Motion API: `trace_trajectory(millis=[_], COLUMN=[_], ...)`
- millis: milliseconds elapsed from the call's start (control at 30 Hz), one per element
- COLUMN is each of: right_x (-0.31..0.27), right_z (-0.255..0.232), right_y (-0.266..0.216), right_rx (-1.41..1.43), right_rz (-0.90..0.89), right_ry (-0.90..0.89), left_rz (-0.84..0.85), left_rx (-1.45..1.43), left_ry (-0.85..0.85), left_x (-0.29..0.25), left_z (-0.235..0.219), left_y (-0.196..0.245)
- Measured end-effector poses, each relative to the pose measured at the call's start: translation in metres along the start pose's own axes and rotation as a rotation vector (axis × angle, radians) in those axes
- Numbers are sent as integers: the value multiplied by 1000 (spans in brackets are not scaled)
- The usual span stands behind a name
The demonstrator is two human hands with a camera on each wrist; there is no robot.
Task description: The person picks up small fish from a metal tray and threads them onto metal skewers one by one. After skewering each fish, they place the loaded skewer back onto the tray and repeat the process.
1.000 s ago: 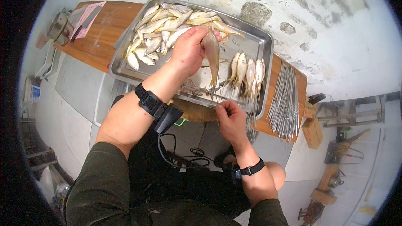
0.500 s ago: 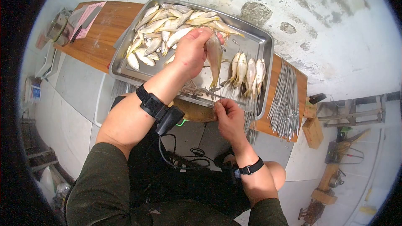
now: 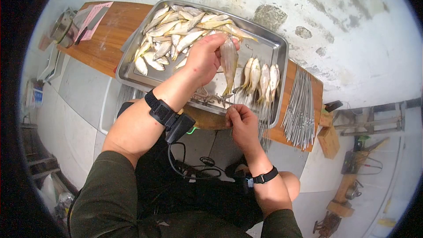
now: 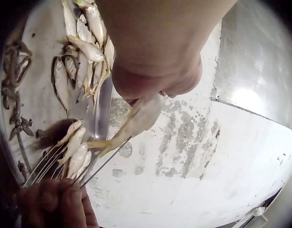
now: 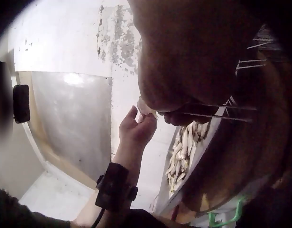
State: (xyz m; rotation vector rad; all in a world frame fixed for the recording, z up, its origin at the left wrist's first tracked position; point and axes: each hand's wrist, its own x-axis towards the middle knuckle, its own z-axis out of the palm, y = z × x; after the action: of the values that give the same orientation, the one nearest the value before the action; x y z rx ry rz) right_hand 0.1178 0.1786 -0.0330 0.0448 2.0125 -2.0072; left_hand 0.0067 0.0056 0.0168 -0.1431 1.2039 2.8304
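Left hand (image 3: 203, 57) pinches one fish (image 3: 228, 61) by the head, above the middle of the tray (image 3: 277, 44); right hand (image 3: 241, 123), at the tray's near edge, pinches thin skewers (image 3: 232, 101) whose tips rise toward the tail. Over the last second the fish drifted slightly right and the right hand crept up under it: likely lining up to thread it. Fish hangs upright, head up, tail down, long axis running far edge to near edge. Four skewered fish (image 3: 261, 76) lie just right.
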Motion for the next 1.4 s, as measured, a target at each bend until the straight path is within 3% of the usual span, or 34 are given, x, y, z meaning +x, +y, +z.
trace_trajectory(millis=[300,767,1267,1400], right_x=[0,-1,1,-3], right_z=[-2,1,4,7], right_y=[5,15,8,9], right_rx=[85,-151,-28,1], right_rz=[9,-55,-1,-24], right_ry=[-37,35,-18,37], left_rz=[-40,-53,-34,-41], left_rx=[93,117,96,136], left_ry=[4,83,85,90], left_x=[1,2,5,6], left_z=[-1,-1,-5,-7], left_y=[-3,-11,-15,-13])
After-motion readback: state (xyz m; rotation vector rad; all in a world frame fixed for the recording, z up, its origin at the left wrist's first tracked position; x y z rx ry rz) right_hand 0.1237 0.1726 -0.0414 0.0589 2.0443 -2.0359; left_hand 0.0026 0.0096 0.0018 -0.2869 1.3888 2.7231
